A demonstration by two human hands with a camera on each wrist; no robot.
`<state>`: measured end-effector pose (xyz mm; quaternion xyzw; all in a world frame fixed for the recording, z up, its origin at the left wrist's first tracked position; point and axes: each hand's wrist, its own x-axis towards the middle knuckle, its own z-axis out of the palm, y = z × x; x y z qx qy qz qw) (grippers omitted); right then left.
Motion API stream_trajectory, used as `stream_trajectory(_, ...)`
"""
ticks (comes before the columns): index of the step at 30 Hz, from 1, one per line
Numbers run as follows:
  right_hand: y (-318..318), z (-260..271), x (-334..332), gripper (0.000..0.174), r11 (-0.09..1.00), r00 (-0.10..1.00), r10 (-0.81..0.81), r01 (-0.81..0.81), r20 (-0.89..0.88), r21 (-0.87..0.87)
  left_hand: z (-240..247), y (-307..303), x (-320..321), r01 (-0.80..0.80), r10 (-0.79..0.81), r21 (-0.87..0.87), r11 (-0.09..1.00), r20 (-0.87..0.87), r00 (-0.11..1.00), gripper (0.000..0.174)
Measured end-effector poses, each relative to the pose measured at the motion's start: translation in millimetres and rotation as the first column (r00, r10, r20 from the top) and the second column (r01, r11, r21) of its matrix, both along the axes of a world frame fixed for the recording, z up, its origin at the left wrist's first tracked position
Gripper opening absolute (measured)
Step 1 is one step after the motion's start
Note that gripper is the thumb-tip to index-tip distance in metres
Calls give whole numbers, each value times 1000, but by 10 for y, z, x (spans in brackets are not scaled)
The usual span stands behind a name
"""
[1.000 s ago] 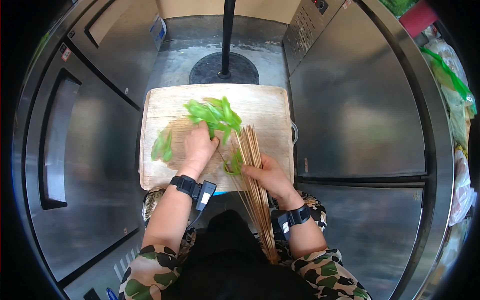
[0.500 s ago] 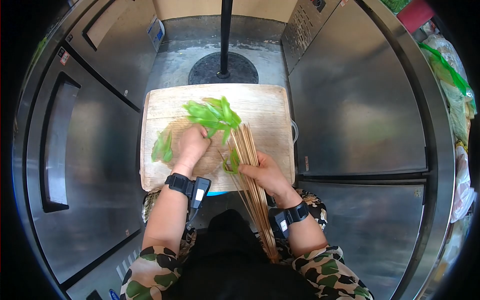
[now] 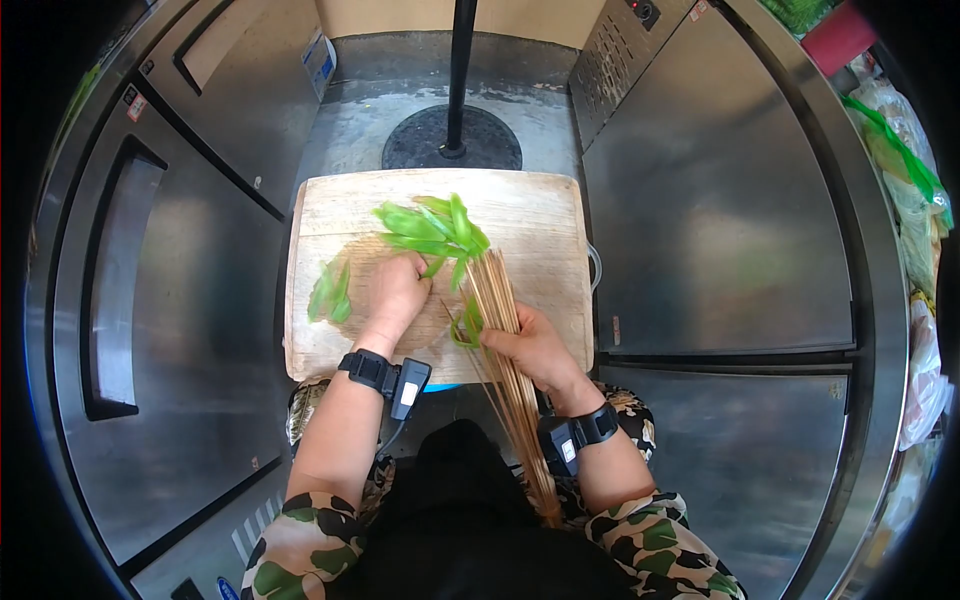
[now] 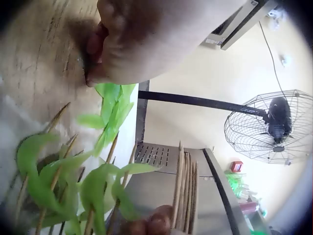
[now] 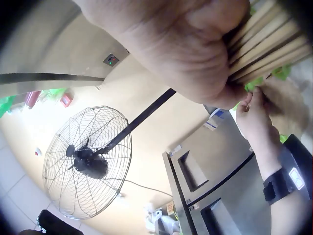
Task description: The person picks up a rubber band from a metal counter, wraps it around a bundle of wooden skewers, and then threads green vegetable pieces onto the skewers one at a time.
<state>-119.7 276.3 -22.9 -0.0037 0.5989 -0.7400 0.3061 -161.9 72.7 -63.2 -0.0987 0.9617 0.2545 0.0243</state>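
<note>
My right hand point(image 3: 535, 350) grips a thick bundle of bamboo skewers point(image 3: 510, 370), their tips pointing away over the board. Thin green vegetable slices point(image 4: 102, 183) are threaded in curves on several skewers at the bundle's left side. My left hand point(image 3: 398, 292) is low over the wooden cutting board point(image 3: 530, 205), fingers curled, fingertips right at the near edge of a pile of loose green slices point(image 3: 425, 225). I cannot tell whether a slice is between those fingertips. Left of this hand lie a few more slices point(image 3: 330, 292).
Steel refrigerator cabinets point(image 3: 720, 200) stand close on both sides. Beyond the board a black pole rises from a round base point(image 3: 415, 145), with a caged fan point(image 5: 90, 159) on top. Plastic bags point(image 3: 900, 170) are at the far right.
My left hand has drawn back from over the pile toward its near edge, and its fingers have curled in. My right hand keeps holding the skewers in about the same place.
</note>
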Motion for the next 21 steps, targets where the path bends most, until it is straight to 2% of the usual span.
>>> stream_trajectory(3,-8,-3,-8,25,1000,1000,-6,6,0,27,2,-30,1,45,-61,257,965,52,997,15)
stream_trajectory(6,-18,15,-10,25,999,1000,-17,17,11,-30,-12,-108,-17,20,-53,567,824,41,998,12)
stream_trajectory(9,-24,-11,-16,23,1000,1000,-19,19,14,-6,348,-73,50,-122,-17,887,446,145,989,7)
stream_trajectory(12,-41,8,-26,18,999,999,-19,20,-28,25,511,-85,82,-229,-8,947,224,236,972,9)
stream_trajectory(15,-44,-21,-31,14,999,1000,-4,4,-12,44,525,-103,75,-241,0,958,153,244,970,8)
stream_trajectory(18,-72,57,-32,13,999,995,-17,13,98,38,530,-100,73,-226,7,968,112,227,974,7)
stream_trajectory(21,-91,92,-31,11,999,994,-11,7,105,33,504,-91,75,-207,-3,972,114,209,978,6)
